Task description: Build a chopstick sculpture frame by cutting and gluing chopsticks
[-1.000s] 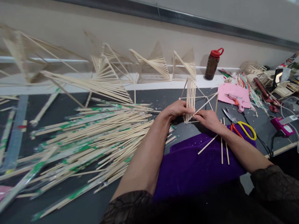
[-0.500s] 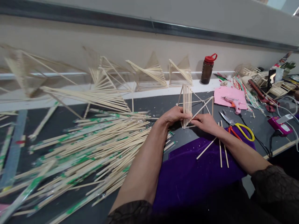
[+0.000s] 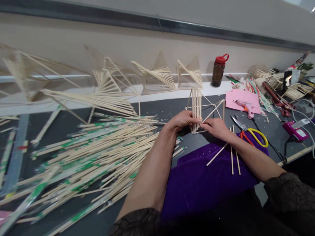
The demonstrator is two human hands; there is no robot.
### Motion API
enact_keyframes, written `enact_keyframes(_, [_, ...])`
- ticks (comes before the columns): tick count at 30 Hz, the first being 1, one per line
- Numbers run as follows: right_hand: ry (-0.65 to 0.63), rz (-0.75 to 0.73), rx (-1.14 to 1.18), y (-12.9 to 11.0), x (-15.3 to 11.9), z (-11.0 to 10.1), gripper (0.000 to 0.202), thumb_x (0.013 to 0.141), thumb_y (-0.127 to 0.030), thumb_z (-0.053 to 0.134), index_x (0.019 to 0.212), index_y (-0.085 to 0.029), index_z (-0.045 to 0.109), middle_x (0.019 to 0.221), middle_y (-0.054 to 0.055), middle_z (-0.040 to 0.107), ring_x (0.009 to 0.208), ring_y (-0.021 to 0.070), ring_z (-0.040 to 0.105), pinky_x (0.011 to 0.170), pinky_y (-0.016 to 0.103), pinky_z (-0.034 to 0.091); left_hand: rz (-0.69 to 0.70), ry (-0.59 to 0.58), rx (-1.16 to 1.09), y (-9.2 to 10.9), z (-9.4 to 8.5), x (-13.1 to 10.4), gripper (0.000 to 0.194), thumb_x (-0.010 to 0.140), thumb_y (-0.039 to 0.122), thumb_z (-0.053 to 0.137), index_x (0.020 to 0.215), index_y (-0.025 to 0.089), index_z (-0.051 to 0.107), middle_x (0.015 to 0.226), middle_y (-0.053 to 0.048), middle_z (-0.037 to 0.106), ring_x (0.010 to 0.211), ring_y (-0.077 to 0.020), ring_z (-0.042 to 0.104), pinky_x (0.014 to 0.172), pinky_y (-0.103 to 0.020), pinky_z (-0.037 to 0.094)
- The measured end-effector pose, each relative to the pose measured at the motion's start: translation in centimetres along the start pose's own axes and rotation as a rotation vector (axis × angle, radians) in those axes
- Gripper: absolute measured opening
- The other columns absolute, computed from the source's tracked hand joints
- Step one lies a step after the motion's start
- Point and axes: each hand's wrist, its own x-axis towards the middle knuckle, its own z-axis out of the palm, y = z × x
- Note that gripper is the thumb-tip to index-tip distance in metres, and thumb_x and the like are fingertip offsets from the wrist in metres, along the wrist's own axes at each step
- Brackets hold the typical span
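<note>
A frame of thin wooden sticks point(image 3: 197, 103) stands on the dark table, with several sticks side by side forming an upright panel and others running off to the right as a triangular lattice. My left hand point(image 3: 183, 120) grips the panel from the left, thumb across the sticks near their lower part. From the right, my right hand point(image 3: 215, 127) pinches at the panel's lower right edge, where a slanting stick meets it. What sits between those fingertips is too small to make out. Loose sticks point(image 3: 232, 157) lie on the purple cloth point(image 3: 197, 183) beneath my right forearm.
Many chopsticks point(image 3: 98, 157), some in green-printed wrappers, spread across the left. Twisted stick models point(image 3: 157, 77) line the wall beside a red-capped bottle point(image 3: 218, 72). At right are a pink glue gun point(image 3: 246, 106) on pink paper, yellow-and-orange-handled scissors point(image 3: 257, 136) and a purple device point(image 3: 295, 131) with cables.
The view has shifted slightly. Both hands stay in nearly the same place on the stick frame, with no clear change in grip.
</note>
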Motion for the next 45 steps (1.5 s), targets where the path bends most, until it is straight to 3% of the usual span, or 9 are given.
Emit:
enact_keyframes(11, [0.005, -0.016, 0.134, 0.1, -0.5, -0.4, 0.028, 0.091, -0.034, 0.053, 0.103, -0.021, 0.075, 0.096, 0.005, 0.076, 0.081, 0.0156, 0.067, 0.069, 0.024, 0.042, 0.014, 0.012, 0.036, 0.5, 0.1, -0.2, 0.027, 0.048, 0.026, 0.081, 0.065, 0.009, 0.068, 0.058, -0.003, 0.062, 0.053, -0.0115, 0.051, 0.051, -0.025, 0.034])
enact_keyframes(21, [0.021, 0.005, 0.047, 0.7, -1.1, -0.3, 0.029, 0.091, -0.032, 0.05, 0.104, -0.02, 0.073, 0.098, 0.004, 0.076, 0.084, 0.0165, 0.068, 0.07, 0.025, 0.04, 0.012, 0.039, 0.028, 0.3, 0.1, -0.2, 0.029, 0.05, 0.026, 0.081, 0.073, 0.012, 0.07, 0.065, -0.003, 0.064, 0.057, -0.0119, 0.053, 0.052, -0.024, 0.034])
enact_keyframes(36, [-0.003, 0.014, 0.022, 0.5, -1.1, -0.4, 0.027, 0.091, -0.031, 0.051, 0.104, -0.02, 0.072, 0.099, 0.005, 0.075, 0.087, 0.0176, 0.068, 0.071, 0.025, 0.041, 0.027, 0.03, 0.053, 0.2, 0.2, -0.1, 0.03, 0.05, 0.032, 0.081, 0.065, 0.01, 0.067, 0.057, -0.002, 0.06, 0.051, -0.0111, 0.05, 0.05, -0.025, 0.033])
enact_keyframes(40, [0.038, -0.004, 0.124, 0.0, -0.9, -0.2, 0.029, 0.092, -0.034, 0.051, 0.105, -0.021, 0.073, 0.1, 0.004, 0.075, 0.087, 0.0157, 0.068, 0.073, 0.024, 0.042, 0.015, 0.031, 0.043, 0.2, 0.2, -0.1, 0.029, 0.05, 0.031, 0.081, 0.065, 0.011, 0.067, 0.057, -0.002, 0.06, 0.052, -0.0112, 0.05, 0.051, -0.025, 0.035])
enact_keyframes(45, [0.071, 0.081, 0.154, -0.5, -0.1, 0.2, 0.033, 0.09, -0.043, 0.054, 0.098, -0.018, 0.075, 0.089, 0.005, 0.076, 0.079, 0.0164, 0.068, 0.066, 0.024, 0.041, 0.014, 0.047, 0.029, 0.1, 0.1, -0.1, 0.03, 0.048, 0.03, 0.082, 0.065, 0.011, 0.068, 0.057, -0.001, 0.06, 0.051, -0.0099, 0.048, 0.049, -0.024, 0.031])
